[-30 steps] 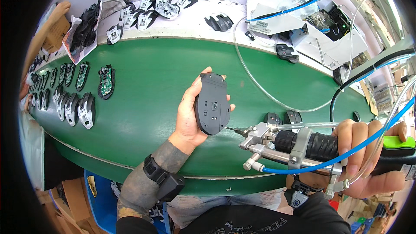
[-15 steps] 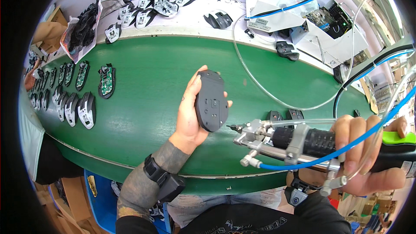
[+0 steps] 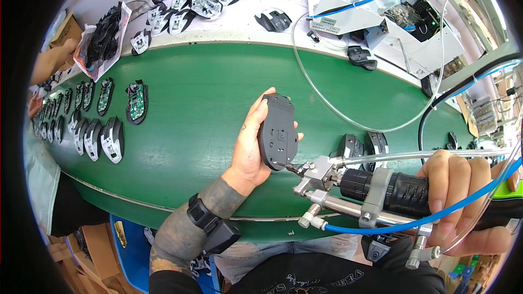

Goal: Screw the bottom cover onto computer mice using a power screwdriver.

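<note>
My left hand (image 3: 251, 147) is closed round a black computer mouse (image 3: 278, 130), its underside turned up toward me above the green belt. In my right hand (image 3: 455, 196) I grip a black electric screwdriver (image 3: 392, 188) with metal fittings, a blue air tube and clear tubes. Its tip meets the lower end of the mouse's underside; whether it sits in a screw hole is too small to tell. Behind the screwdriver two more black mice (image 3: 350, 144) lie on the belt.
On the green belt (image 3: 207, 87) at left stand rows of circuit-board bases (image 3: 137, 102) and grey-black mouse shells (image 3: 112, 140). More shells (image 3: 181, 22) lie on the white ledge. A white feeder machine (image 3: 403, 43) stands far right, its clear hose looping over the belt. Another person's arm (image 3: 54, 60) shows at left.
My left hand has carried the mouse a little to the right, and the screwdriver tip, apart from it before, now meets its lower end. Parts on the belt have shifted slightly right.
</note>
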A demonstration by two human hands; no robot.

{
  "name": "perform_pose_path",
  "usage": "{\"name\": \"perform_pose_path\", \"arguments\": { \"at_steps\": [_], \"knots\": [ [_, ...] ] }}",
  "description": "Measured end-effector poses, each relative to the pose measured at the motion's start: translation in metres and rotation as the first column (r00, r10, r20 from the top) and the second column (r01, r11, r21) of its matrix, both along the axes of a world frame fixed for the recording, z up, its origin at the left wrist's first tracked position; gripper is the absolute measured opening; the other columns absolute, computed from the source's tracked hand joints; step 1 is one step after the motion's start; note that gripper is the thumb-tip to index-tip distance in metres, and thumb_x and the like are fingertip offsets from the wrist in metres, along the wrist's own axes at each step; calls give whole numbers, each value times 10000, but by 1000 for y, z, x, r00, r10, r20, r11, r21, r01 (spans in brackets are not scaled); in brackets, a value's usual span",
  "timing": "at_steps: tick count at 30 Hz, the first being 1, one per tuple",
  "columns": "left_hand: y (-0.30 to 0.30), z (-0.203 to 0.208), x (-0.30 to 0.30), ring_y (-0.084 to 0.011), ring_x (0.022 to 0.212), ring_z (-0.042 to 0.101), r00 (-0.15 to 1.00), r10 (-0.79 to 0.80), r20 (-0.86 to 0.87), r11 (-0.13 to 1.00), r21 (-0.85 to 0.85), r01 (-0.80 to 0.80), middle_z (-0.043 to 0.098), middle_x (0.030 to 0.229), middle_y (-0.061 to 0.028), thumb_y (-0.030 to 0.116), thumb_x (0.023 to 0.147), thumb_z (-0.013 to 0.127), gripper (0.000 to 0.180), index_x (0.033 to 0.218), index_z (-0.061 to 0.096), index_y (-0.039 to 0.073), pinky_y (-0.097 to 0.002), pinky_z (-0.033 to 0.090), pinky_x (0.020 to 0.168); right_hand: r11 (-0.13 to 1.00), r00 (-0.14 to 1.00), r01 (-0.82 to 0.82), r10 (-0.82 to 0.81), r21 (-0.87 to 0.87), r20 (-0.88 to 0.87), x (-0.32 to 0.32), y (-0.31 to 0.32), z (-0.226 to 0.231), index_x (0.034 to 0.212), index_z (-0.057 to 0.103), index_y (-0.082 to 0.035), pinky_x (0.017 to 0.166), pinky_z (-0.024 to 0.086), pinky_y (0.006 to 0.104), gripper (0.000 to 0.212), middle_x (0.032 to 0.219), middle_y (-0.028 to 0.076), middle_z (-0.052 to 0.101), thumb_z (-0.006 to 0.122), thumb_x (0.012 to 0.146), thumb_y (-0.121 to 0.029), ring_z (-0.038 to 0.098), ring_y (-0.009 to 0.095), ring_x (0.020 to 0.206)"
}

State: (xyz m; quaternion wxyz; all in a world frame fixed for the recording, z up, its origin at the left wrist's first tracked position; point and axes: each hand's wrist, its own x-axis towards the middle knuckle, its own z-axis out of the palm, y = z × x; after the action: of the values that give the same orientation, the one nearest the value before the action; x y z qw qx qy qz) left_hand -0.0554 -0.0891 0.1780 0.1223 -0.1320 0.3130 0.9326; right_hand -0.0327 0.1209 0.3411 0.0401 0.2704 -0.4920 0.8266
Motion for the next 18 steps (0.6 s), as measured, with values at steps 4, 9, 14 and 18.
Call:
{"name": "perform_pose_path", "arguments": {
  "at_steps": [4, 9, 14, 18],
  "knots": [
    [1, 1, 2, -260, 935, 601, 1000, -12, -11, 1000, -4, 12, 496, 1256, -123, 345, 967, 437, 472, 1385, 361, 140, -481, 547, 816, 1000, 1000, 14, -15, -17, -13, 1, -6, -6, 717, 475, -149, 665, 469, 168, 436, 614, -50, 542, 617, 862, -535, 545, 54, 620],
    [7, 6, 4, -256, 913, 599, 999, -10, -38, 998, 67, 12, 506, 1233, -122, 329, 963, 443, 486, 1390, 335, 124, -483, 554, 783, 988, 991, 122, -126, -92, -38, -1, -17, -4, 735, 460, -147, 645, 453, 158, 456, 593, -51, 541, 619, 850, -558, 533, 51, 600],
    [-4, 8, 6, -191, 963, 577, 995, -98, 15, 952, -289, 99, 510, 1268, -97, 327, 977, 478, 451, 1362, 435, 96, -379, 508, 862, 996, 997, 70, -72, -55, -36, 0, -11, -4, 1011, 452, -117, 586, 457, 202, 469, 612, -40, 547, 680, 829, -485, 551, 78, 546],
    [-17, 12, 2, -250, 1264, 443, 935, -277, -221, 417, -904, -91, 455, 1366, -149, 339, 936, 580, 452, 1308, 530, 87, -372, 364, 1040, 995, 996, 86, -85, -40, 19, 0, -5, 7, 1072, 479, -108, 581, 464, 240, 438, 583, -43, 541, 704, 838, -404, 561, 85, 528]
  ]
}}
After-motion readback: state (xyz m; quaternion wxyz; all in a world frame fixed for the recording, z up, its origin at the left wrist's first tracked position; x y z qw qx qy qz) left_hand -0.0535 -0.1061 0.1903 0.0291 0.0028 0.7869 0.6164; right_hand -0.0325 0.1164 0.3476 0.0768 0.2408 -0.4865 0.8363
